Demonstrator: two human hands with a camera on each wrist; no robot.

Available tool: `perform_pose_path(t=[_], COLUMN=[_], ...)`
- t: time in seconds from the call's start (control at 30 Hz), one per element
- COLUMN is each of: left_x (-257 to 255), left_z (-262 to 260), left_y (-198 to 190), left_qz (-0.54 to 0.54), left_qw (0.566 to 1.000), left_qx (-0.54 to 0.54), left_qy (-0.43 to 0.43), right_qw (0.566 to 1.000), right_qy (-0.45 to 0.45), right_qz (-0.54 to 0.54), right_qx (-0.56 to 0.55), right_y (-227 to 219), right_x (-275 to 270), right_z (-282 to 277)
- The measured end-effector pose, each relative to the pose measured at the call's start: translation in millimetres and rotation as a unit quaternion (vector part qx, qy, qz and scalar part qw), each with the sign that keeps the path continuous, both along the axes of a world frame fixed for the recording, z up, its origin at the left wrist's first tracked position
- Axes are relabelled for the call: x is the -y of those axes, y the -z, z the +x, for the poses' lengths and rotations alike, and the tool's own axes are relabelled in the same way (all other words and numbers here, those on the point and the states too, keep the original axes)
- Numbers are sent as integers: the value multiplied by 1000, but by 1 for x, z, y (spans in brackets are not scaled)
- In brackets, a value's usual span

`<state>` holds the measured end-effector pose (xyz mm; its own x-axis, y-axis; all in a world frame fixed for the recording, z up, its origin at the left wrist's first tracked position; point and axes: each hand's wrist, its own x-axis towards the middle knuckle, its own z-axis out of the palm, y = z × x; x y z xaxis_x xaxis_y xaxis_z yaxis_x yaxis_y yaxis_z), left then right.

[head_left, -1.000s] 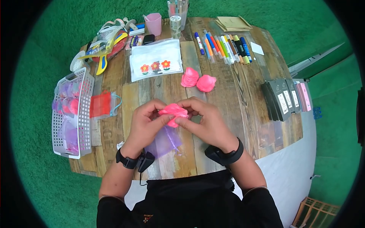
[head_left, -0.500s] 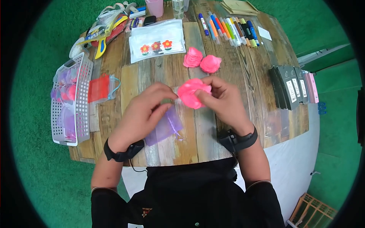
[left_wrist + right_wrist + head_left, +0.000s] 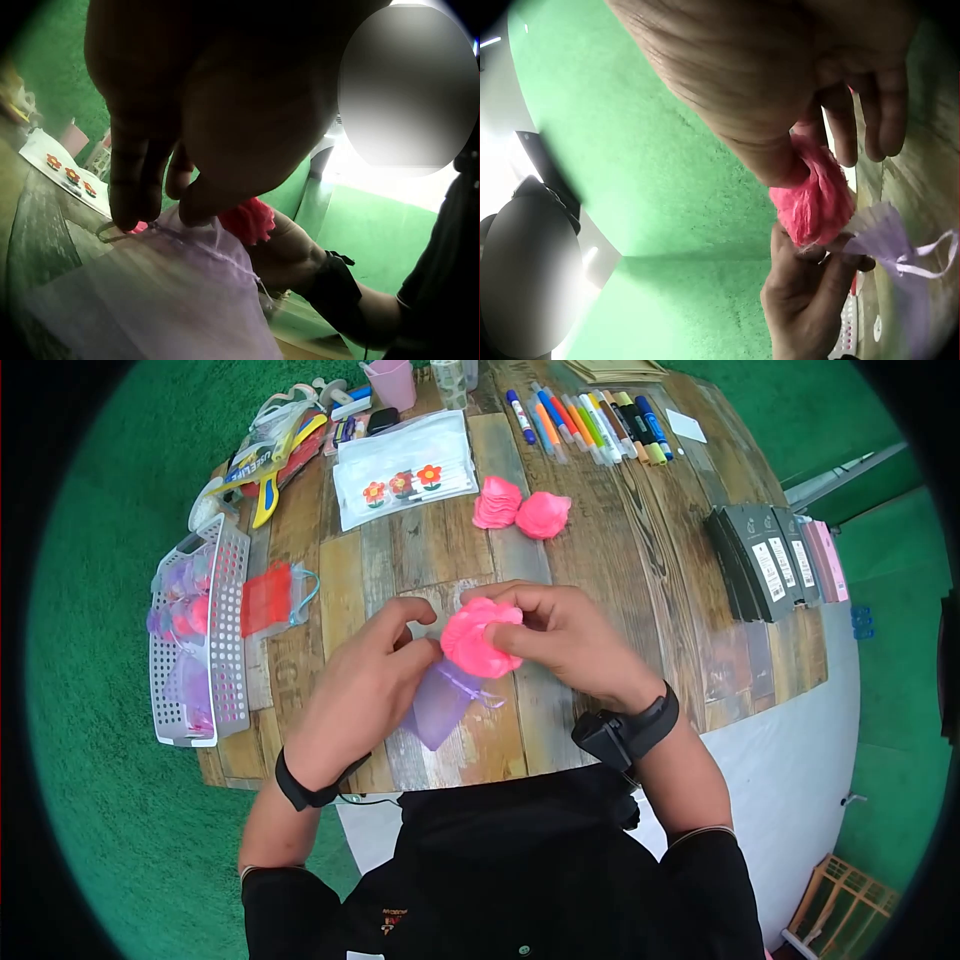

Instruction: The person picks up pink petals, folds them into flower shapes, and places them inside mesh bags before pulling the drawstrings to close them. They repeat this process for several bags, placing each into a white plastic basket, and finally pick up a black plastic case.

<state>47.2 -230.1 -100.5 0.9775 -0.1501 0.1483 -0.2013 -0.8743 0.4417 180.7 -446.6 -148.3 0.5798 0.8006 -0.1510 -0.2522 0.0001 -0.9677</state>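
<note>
In the head view my right hand (image 3: pixel 580 645) pinches a ruffled bunch of pink petals (image 3: pixel 480 640) between thumb and fingers. My left hand (image 3: pixel 365 685) is just left of it, holding a sheer purple drawstring pouch (image 3: pixel 438 710). The left wrist view shows thumb and fingertips pinching that pouch (image 3: pixel 187 292) near its mouth, with its body hanging down. Seen from the right wrist, the petals (image 3: pixel 814 199) are close above the pouch's gathered opening (image 3: pixel 881 236). Two more pink petal bunches (image 3: pixel 543 516) lie farther up the table.
A white perforated basket (image 3: pixel 230 650) with wrapped items stands at the left, a red pouch (image 3: pixel 268 602) beside it. A flower-printed white pouch (image 3: pixel 400 455), markers (image 3: pixel 600 430) and a pink cup (image 3: pixel 392 382) are toward the back. Black boxes (image 3: pixel 745 565) stand at the right edge.
Both hands held the pink petals at first. The left hand let go and took the purple pouch, which has lifted off the table. The right hand has kept the petals, bringing them over the pouch.
</note>
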Motion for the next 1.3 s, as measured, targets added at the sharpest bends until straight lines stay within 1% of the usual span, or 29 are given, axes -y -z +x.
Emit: perform_pose_path(t=[0.07,0.13,0.27,0.33,0.47,0.57,0.63,0.77,0.87,0.97,1.07,1.17,1.27,1.3], left_x=[3,3,4,5,10,11,12,15,18,19,21,27,31,32], left_z=[-4,-7,-10,-11,-11,-10,-10,-7,-6,-6,-5,-3,0,0], left_y=[-1,1,5,6,2,3,3,4,4,6,6,7,11,10], left_qz=[7,9,-51,-70,-63,-66,-75,-81,-86,-86,-84,-91,-80,-69], left_qw=[1000,998,994,991,990,990,991,988,989,989,989,989,989,990], left_qx=[29,56,96,111,124,122,108,126,123,122,119,118,125,125], left_qy=[-5,2,8,11,15,16,16,24,16,4,2,4,9,10], right_qw=[999,998,993,992,993,997,995,973,956,941,956,938,872,866], right_qy=[-25,-54,-108,-115,-106,-66,-29,13,58,78,36,16,27,32], right_qz=[-8,-24,-56,-41,-31,-50,-75,-137,-145,-101,-107,-106,-139,-127], right_qx=[-24,-19,-12,-22,-46,-2,61,185,247,313,269,329,469,482], right_y=[-9,-19,-21,-20,-21,-9,-8,-19,-18,-11,-14,-4,0,0], right_x=[-2,-4,-2,-2,-3,-3,-2,-3,-5,-4,-1,-2,-1,0], right_z=[-1,-5,-3,-3,-9,-14,-19,-27,-34,-36,-33,-31,-33,-33])
